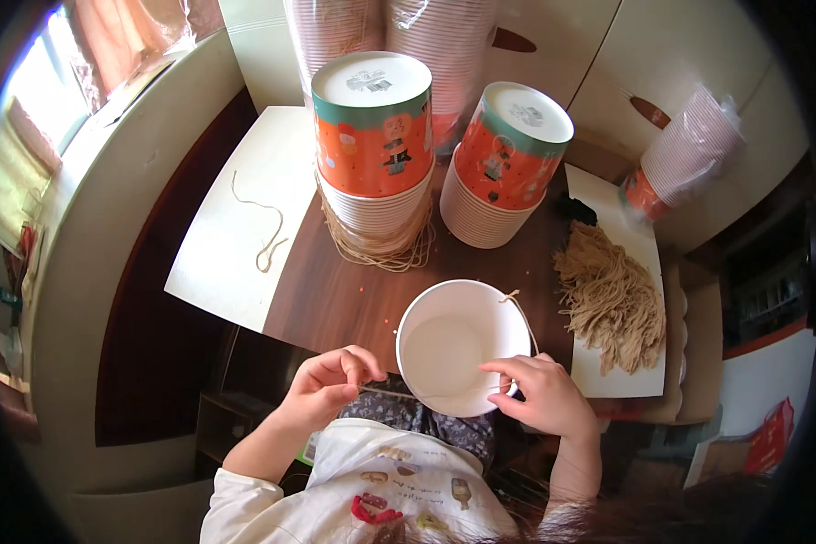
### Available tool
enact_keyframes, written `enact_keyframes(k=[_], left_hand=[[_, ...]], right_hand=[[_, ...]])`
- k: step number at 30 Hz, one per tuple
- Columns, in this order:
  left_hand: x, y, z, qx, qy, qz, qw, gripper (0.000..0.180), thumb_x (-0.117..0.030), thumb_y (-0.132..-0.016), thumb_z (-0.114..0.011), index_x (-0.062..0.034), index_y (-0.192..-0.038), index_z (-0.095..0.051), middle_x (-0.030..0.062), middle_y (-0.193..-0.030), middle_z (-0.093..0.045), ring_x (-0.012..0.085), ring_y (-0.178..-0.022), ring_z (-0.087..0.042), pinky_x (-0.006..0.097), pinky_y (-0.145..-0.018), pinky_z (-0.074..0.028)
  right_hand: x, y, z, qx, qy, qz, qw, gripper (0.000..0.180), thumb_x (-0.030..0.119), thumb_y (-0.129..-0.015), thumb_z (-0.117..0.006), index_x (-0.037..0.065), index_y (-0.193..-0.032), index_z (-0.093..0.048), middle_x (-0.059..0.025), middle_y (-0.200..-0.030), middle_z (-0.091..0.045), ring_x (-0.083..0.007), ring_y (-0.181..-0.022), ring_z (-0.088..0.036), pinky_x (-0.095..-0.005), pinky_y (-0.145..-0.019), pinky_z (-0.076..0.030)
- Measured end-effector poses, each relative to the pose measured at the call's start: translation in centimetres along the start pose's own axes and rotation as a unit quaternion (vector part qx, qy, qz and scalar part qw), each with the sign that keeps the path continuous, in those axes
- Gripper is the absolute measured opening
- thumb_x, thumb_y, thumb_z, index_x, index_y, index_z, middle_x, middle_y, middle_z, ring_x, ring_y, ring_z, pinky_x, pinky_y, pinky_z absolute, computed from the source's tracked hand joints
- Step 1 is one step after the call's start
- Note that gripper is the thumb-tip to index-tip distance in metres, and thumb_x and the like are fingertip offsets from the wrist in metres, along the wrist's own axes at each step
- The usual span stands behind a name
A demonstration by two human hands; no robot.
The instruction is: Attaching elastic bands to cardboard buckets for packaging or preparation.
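Both hands (331, 385) (548, 394) apart, fingers (508, 364) curled, bare forearms (272, 442) forward

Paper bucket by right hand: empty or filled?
Empty: the paper bucket shows bare white walls and bottom; only cord crosses its near side.

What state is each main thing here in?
White tub, open, mouth up
String, pinched in left hand
Left tub stack, nested, upside down
Right tub stack, nested, upside down
Far-right tub stack, wrapped in plastic
Back stacks, plastic-wrapped
Cupboard doors, closed
String bundle, loosely heaped
Single strand, lying loose
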State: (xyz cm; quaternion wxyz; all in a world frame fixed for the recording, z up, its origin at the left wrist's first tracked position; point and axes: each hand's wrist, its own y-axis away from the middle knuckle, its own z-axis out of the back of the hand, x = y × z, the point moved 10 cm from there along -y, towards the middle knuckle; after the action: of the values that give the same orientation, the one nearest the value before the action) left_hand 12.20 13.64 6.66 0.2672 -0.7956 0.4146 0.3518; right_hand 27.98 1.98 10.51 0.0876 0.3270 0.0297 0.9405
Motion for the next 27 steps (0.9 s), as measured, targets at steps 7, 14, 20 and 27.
enact_keyframes(k=[7, 14, 20, 27], left_hand=[[-1.1, -2.3, -4.0, 0.094, 0.107, 0.057, 0.988, 0.009, -0.011, -0.089, -0.051, -0.0046, -0.084, -0.048, 0.0089, -0.073, -0.056, 0.018, -0.074, -0.056, 0.038, -0.084, -0.043], [-2.7, -4.5, -3.3, 0.038, 0.146, 0.064, 0.986, 0.009, -0.007, -0.087, -0.055, -0.0005, -0.093, -0.055, 0.0022, -0.08, -0.054, 0.0064, -0.063, -0.041, 0.019, -0.053, -0.035], [-1.4, -5.9, 0.6, -0.007, -0.262, 0.056, 0.963, 0.025, 0.0, -0.085, -0.049, 0.0041, -0.109, -0.055, 0.0057, -0.096, -0.061, 0.0062, -0.082, -0.056, 0.021, -0.071, -0.047], [1.9, -5.5, -0.1, 0.085, -0.435, 0.118, 0.889, 0.02, -0.013, -0.085, -0.058, -0.0012, -0.1, -0.06, 0.0041, -0.088, -0.062, 0.0106, -0.074, -0.06, 0.026, -0.064, -0.053]], right_hand=[[1.8, -2.0, 0.7, -0.058, 0.019, 0.126, 0.99, 0.027, 0.012, -0.074, -0.064, 0.01, -0.101, -0.062, -0.0019, -0.072, -0.058, -0.0169, -0.069, -0.055, -0.0315, -0.082, -0.037], [4.0, -5.2, 1.0, -0.123, 0.047, 0.18, 0.975, 0.021, 0.011, -0.074, -0.063, 0.01, -0.095, -0.062, -0.0027, -0.073, -0.058, -0.0185, -0.073, -0.057, -0.0342, -0.083, -0.038], [5.3, -7.6, -0.1, -0.095, 0.006, 0.231, 0.968, 0.027, 0.009, -0.073, -0.061, 0.013, -0.1, -0.059, -0.0018, -0.078, -0.058, -0.019, -0.079, -0.057, -0.0351, -0.082, -0.037], [5.8, -8.0, 0.3, -0.13, -0.011, 0.251, 0.959, 0.029, 0.006, -0.069, -0.064, 0.012, -0.097, -0.061, -0.0027, -0.081, -0.057, -0.0198, -0.081, -0.057, -0.0344, -0.081, -0.04]])
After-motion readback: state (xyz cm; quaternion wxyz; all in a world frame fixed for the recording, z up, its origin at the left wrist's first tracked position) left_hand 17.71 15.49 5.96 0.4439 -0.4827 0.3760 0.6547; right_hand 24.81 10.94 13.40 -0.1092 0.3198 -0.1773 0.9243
